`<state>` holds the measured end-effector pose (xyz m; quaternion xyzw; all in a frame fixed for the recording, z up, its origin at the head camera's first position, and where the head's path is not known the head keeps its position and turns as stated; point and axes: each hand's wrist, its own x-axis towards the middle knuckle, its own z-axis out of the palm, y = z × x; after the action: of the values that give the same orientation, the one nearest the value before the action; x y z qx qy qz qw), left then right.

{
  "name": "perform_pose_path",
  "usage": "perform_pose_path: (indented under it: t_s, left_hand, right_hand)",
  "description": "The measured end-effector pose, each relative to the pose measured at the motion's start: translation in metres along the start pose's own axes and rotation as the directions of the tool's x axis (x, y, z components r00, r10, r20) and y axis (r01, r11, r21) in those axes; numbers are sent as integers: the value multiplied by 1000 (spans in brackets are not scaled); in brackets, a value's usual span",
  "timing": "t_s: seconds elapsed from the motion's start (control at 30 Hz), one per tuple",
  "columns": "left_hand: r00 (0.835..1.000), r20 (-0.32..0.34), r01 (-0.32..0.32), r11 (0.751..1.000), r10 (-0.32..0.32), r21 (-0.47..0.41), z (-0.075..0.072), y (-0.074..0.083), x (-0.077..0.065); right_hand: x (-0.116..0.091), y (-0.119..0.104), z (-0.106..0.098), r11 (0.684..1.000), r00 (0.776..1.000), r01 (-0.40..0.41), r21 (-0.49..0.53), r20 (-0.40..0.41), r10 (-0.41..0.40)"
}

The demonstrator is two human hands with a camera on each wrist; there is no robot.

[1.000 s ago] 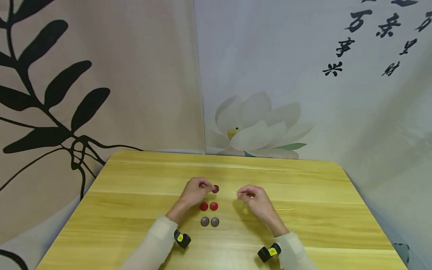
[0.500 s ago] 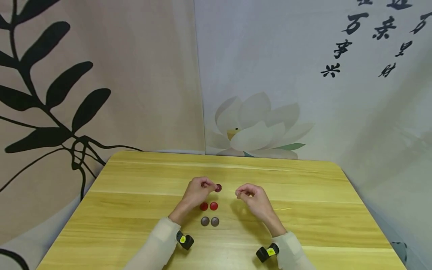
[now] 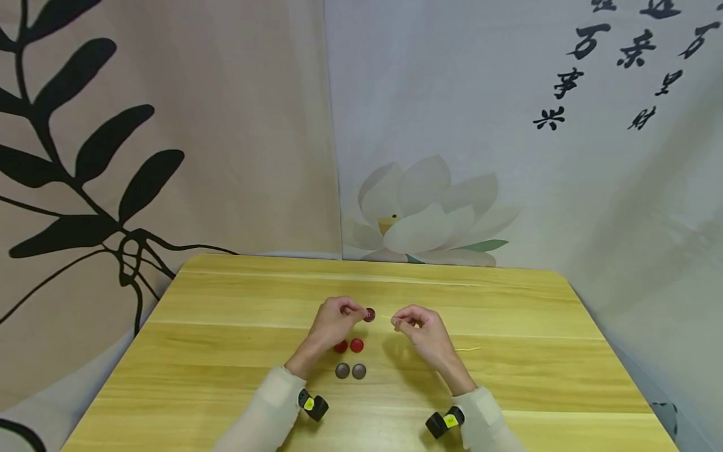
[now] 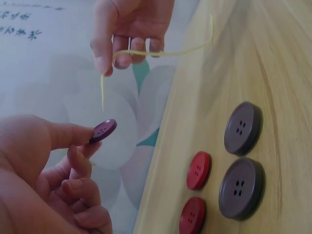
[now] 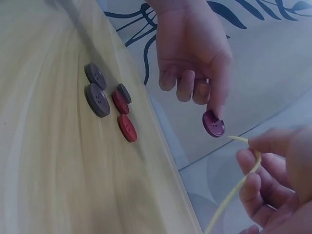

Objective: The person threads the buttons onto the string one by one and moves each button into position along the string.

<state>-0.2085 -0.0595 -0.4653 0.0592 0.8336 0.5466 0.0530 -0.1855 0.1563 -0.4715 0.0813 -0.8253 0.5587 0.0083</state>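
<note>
My left hand pinches a dark purple four-hole button by its edge, above the table. Facing it, my right hand pinches a yellow string close to one end. In the right wrist view the short free tip points at the button, with a small gap between them. The string's long part trails behind the right hand towards the table. Two red buttons and two larger grey-brown buttons lie below, flat on the wood.
Beyond the red buttons, the right wrist view shows another dark button, which the left arm hides from the head camera. The wooden table ends at a printed curtain at the back.
My left hand has carried the purple button slightly right. The right hand has shifted a little left with the string, narrowing the space between them. The buttons on the table have stayed put.
</note>
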Motion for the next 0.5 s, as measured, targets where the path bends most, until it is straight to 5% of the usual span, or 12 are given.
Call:
perform_pose_path:
  t_s: [0.5]
  left_hand:
    - [999, -1, -47, 999, 47, -14, 2, 9, -7]
  right_hand:
    - [1, -4, 7, 999, 1000, 21, -25, -3, -22]
